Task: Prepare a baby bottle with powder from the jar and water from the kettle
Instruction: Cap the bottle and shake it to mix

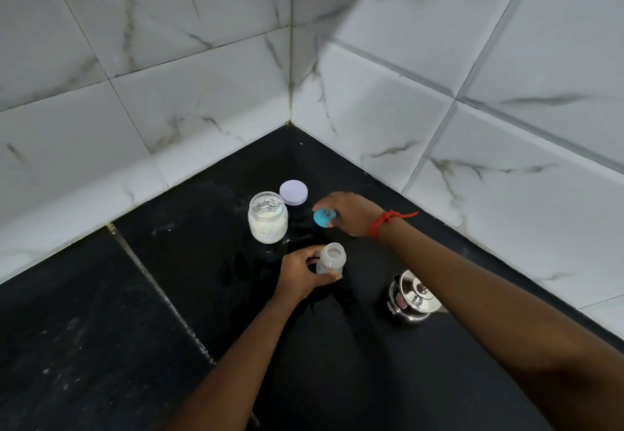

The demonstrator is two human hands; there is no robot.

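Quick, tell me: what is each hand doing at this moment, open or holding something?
Left hand: closed around the open baby bottle, which stands on the counter.
Right hand: closed on the blue bottle cap.

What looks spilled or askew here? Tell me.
The counter looks wet between the jar and the bottle, maybe a spill. The kettle lid sits tilted. Nothing else stands out.
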